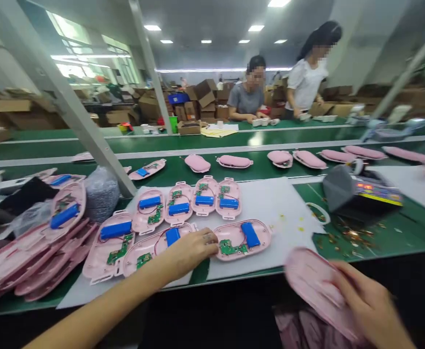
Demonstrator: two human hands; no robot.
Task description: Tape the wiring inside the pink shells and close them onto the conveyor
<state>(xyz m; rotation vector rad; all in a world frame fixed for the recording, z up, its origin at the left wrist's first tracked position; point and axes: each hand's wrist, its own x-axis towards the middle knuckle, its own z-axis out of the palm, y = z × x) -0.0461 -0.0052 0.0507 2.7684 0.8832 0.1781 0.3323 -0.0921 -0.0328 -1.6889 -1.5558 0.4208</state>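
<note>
My left hand (195, 249) reaches over the mat, its fingers closed on the left end of an oval pink housing half (239, 252). Inside that housing lie a blue battery pack (251, 235) and a green circuit board (229, 247). Low on the right, in front of the bench edge, my right hand (367, 298) grips a pink cover (316, 286), tilted and blurred. Just left of my left hand sits another open housing (134, 257), partly covered by my forearm. Several more housings with batteries and boards, such as one housing (229, 215), stand in a row behind.
Pink shells (48, 261) are stacked at the left beside a bubble-wrap bundle (102, 194). A grey device with a red display (361, 191) stands right, near scattered small brass-coloured parts (356, 237). Closed pink units (234, 161) line the green belt. Two people work across from me.
</note>
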